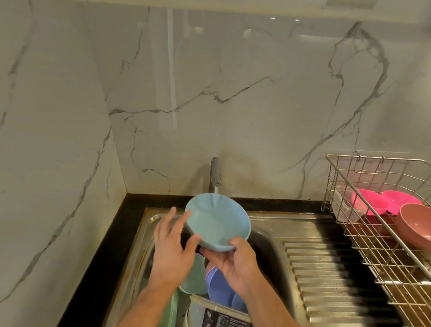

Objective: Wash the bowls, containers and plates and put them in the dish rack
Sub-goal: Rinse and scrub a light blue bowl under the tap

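Head view: a light blue bowl (216,222) is held over the sink (274,252), tilted toward the person, under the running tap (215,173). The right hand (234,267) grips its near rim at 5 o'clock, thumb on top. The left hand (171,245) touches the rim at 8 o'clock with fingers straight, apparently not curled round it. Below lie a purple plate (221,286) and a labelled container (219,324). At 3 o'clock, the dish rack (387,255) holds a pink bowl (426,227).
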